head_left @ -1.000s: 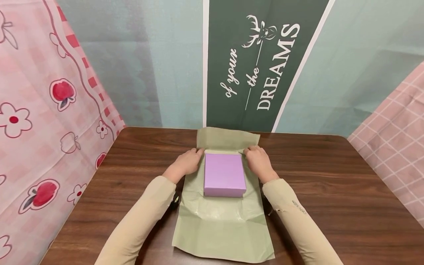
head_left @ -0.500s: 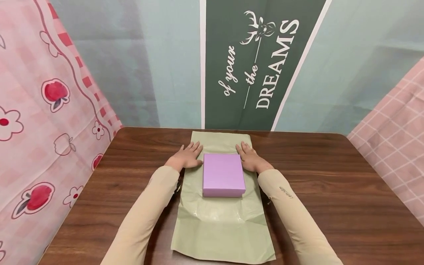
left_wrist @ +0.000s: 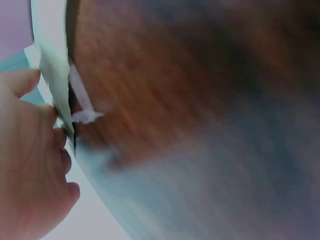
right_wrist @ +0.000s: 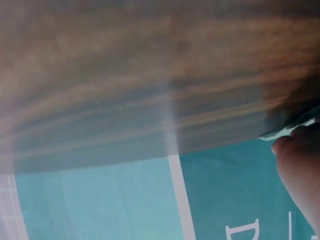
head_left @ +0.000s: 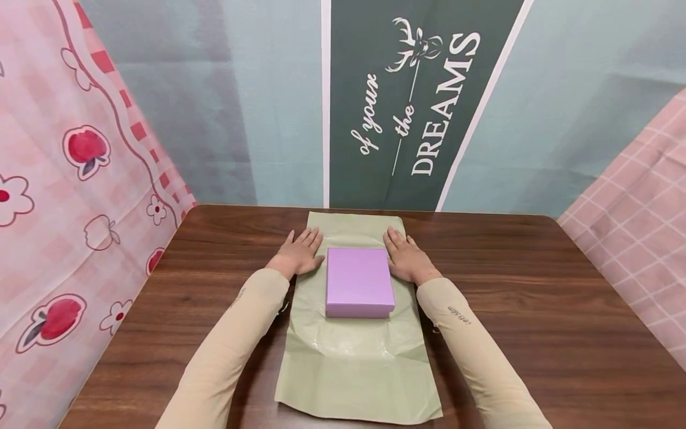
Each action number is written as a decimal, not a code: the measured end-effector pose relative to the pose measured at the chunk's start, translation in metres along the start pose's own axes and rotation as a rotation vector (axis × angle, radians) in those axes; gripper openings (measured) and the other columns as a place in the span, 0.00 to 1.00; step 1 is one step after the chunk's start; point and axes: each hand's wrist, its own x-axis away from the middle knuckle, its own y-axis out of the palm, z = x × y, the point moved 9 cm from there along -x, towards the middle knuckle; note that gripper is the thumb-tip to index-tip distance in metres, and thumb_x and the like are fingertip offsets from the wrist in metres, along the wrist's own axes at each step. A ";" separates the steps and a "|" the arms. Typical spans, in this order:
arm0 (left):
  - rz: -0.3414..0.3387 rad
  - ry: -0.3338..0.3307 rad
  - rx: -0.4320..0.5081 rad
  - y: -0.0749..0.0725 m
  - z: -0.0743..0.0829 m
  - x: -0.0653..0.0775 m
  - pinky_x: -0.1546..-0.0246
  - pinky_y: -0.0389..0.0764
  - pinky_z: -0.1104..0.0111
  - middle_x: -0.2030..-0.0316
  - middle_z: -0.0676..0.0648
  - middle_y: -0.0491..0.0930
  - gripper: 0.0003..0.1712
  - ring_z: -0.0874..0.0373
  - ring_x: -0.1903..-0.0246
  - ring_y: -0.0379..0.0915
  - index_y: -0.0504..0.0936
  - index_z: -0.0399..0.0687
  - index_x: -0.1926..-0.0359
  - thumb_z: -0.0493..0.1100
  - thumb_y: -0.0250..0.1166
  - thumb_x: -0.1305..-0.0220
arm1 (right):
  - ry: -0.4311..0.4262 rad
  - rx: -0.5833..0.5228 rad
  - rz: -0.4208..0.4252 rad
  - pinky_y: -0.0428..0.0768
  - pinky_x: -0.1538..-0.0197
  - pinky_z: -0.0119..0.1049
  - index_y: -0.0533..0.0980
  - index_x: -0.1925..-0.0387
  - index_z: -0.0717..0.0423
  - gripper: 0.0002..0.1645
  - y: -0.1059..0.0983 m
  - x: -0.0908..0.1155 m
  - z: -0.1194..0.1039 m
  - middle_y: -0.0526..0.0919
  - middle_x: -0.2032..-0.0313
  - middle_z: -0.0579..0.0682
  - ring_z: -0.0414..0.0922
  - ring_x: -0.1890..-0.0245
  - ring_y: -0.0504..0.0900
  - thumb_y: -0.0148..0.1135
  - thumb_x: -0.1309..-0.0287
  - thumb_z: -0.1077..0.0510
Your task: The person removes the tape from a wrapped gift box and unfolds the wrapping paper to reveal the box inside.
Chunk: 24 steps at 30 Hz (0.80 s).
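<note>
A purple box [head_left: 359,277] lies on a pale green sheet [head_left: 358,381], wrinkled below the box, seemingly paper or plastic. Flat against the sheet's far left edge rests my left hand [head_left: 298,252], fingers spread and thumb close to the box. My right hand [head_left: 408,257] lies on the far right edge with fingers extended, beside the box's right side. In the left wrist view the left hand [left_wrist: 32,155] appears by the sheet's edge. Only part of the right hand [right_wrist: 300,170] shows in the right wrist view.
The brown wooden table [head_left: 514,304] extends to both sides of the sheet. Behind it hangs a teal and dark green cloth [head_left: 396,107] with white lettering. Pink patterned cloths hang at the left [head_left: 107,179] and right.
The sheet's far flap, raised and creased one second ago, now lies flat. Both hands went from fingers bent at the sheet's edges to flat with fingers extended. The box stays on the sheet.
</note>
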 end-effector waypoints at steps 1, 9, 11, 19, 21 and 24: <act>0.007 -0.005 -0.015 0.000 -0.001 0.002 0.33 0.33 0.50 0.26 0.45 0.34 0.37 0.51 0.28 0.28 0.39 0.46 0.26 0.57 0.38 0.26 | -0.001 0.004 0.002 0.44 0.31 0.53 0.47 0.29 0.66 0.37 -0.002 0.001 -0.001 0.43 0.28 0.62 0.56 0.28 0.43 0.39 0.30 0.50; 0.027 0.107 -0.012 0.010 0.009 0.034 0.33 0.39 0.48 0.27 0.41 0.38 0.42 0.49 0.28 0.31 0.43 0.38 0.27 0.57 0.46 0.29 | -0.072 0.002 0.016 0.46 0.33 0.57 0.52 0.30 0.67 0.37 -0.013 0.037 -0.015 0.49 0.29 0.62 0.57 0.29 0.48 0.47 0.31 0.51; 0.016 0.129 0.003 0.015 0.013 0.043 0.33 0.39 0.47 0.27 0.41 0.37 0.45 0.49 0.28 0.31 0.43 0.38 0.27 0.60 0.48 0.31 | -0.105 -0.003 0.008 0.46 0.33 0.58 0.52 0.30 0.68 0.37 -0.011 0.047 -0.019 0.50 0.29 0.63 0.58 0.30 0.49 0.48 0.32 0.51; -0.027 0.144 0.057 0.022 0.020 0.063 0.34 0.36 0.46 0.27 0.41 0.35 0.64 0.49 0.28 0.28 0.41 0.38 0.27 0.74 0.57 0.48 | -0.137 -0.054 -0.050 0.43 0.34 0.62 0.49 0.30 0.68 0.42 -0.004 0.065 -0.024 0.48 0.29 0.63 0.58 0.29 0.47 0.49 0.34 0.48; -0.029 0.135 0.037 0.024 0.020 0.064 0.34 0.35 0.46 0.27 0.41 0.34 0.66 0.50 0.28 0.27 0.40 0.38 0.27 0.76 0.57 0.50 | -0.135 -0.051 -0.054 0.43 0.34 0.62 0.49 0.29 0.67 0.42 -0.003 0.065 -0.023 0.48 0.29 0.62 0.58 0.29 0.47 0.49 0.34 0.48; -0.018 0.132 0.028 0.023 0.020 0.068 0.34 0.36 0.45 0.27 0.40 0.35 0.67 0.49 0.28 0.28 0.41 0.37 0.27 0.76 0.58 0.51 | -0.143 -0.039 -0.042 0.42 0.35 0.63 0.49 0.29 0.67 0.42 -0.004 0.065 -0.025 0.49 0.29 0.62 0.58 0.29 0.48 0.50 0.35 0.48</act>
